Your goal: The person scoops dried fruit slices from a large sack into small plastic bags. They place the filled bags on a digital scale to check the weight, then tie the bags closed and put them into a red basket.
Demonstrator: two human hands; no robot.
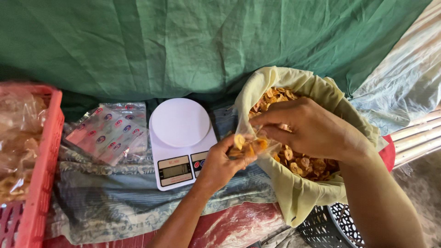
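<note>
Chips [303,163] fill the yellow sack [294,197]; my left hand [220,163] pinches a small clear bag [250,146] open while my right hand [312,131] pinches slices in. Next, I judge, comes weighing on the white scale [181,138].

– Counted on the patterned blue cloth [115,202]?
– One white digital kitchen scale with a round platform [180,140]; one stack of clear printed plastic pouches [108,133], number within impossible to tell.
– Containers?
– One pale yellow cloth sack of golden fried chips [294,183]; one red plastic crate [39,183].
– Hands?
– Two: left hand [220,163], right hand [308,128].
</note>
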